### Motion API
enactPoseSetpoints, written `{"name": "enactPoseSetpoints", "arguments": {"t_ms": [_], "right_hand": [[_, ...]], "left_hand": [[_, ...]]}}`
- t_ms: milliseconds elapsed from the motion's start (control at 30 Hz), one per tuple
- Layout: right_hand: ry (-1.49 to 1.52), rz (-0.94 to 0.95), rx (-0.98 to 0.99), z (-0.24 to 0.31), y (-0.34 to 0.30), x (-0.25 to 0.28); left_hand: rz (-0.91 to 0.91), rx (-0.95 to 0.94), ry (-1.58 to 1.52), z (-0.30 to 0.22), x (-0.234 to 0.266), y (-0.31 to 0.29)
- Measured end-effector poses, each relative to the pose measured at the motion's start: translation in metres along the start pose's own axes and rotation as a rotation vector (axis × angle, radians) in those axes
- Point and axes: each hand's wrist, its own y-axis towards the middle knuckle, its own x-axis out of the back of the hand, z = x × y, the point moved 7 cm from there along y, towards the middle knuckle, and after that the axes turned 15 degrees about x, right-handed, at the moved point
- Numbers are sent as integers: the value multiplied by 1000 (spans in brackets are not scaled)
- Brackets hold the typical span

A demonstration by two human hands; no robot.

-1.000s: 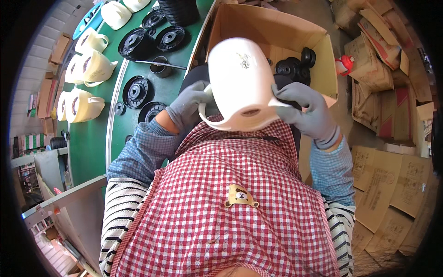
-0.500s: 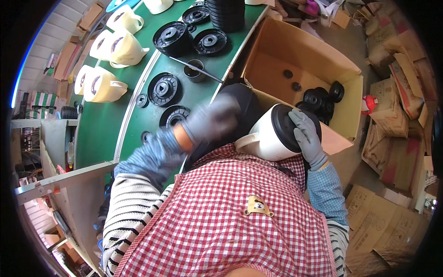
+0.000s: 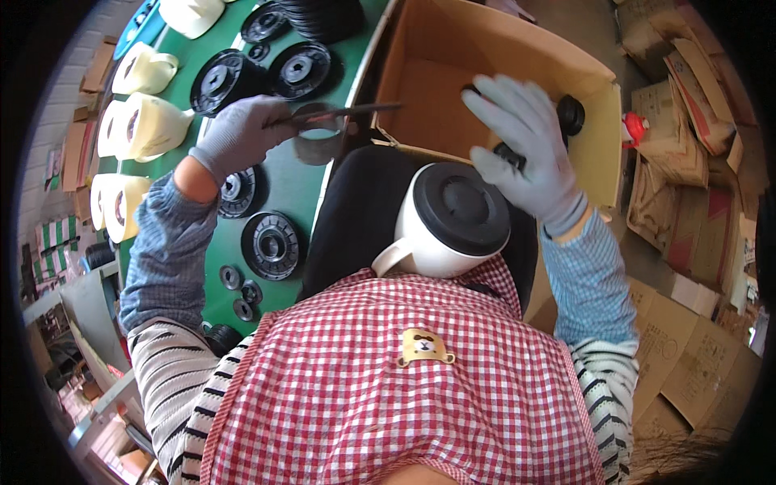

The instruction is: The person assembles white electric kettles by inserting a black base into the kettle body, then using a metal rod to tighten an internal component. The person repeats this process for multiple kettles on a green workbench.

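A white jug [image 3: 440,246] with a black round base or lid [image 3: 462,208] facing up rests on my lap, its handle toward the left. Over the green table, my left hand [image 3: 242,137], in a grey glove, is closed on a thin dark rod [image 3: 356,110]. That rod passes above a small round cup [image 3: 317,149] near the table edge; whether they touch I cannot tell. My right hand [image 3: 529,149], also gloved, is raised beyond the jug with fingers spread, holding nothing. It partly hides small black round parts [image 3: 571,115] in the cardboard box.
Black ribbed discs [image 3: 273,245], a stack of black discs [image 3: 323,18] and small rings [image 3: 231,277] lie on the green table [image 3: 212,301]. Several cream jugs [image 3: 145,125] stand along its far left. An open cardboard box [image 3: 493,48] sits ahead; flattened cartons [image 3: 687,364] lie right.
My left hand has moved left over the table and taken hold of the rod that lay across the cup. My right hand has let go of the jug's black part and risen away.
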Motion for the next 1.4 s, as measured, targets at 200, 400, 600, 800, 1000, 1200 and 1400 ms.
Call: {"name": "enactPoseSetpoints", "arguments": {"t_ms": [200, 400, 600, 800, 1000, 1200, 1400], "right_hand": [[528, 399, -226, -51, -15, 2], [990, 235, -471, -50, -91, -23], [915, 392, -361, -56, -100, -40], [881, 387, -213, -51, -110, -57], [742, 352, -75, 1, -87, -24], [1336, 140, -285, 21, -59, -29], [1874, -118, -479, 13, -70, -30]], "left_hand": [[207, -260, -255, -169, -11, 6], [345, -183, -86, -201, -54, 2], [264, -207, -28, -222, -62, -4], [322, -267, -137, -216, -75, 10], [389, -300, -161, -182, -116, 70], [103, -446, -266, -184, -137, 102], [-205, -879, -313, -275, -56, -49]]}}
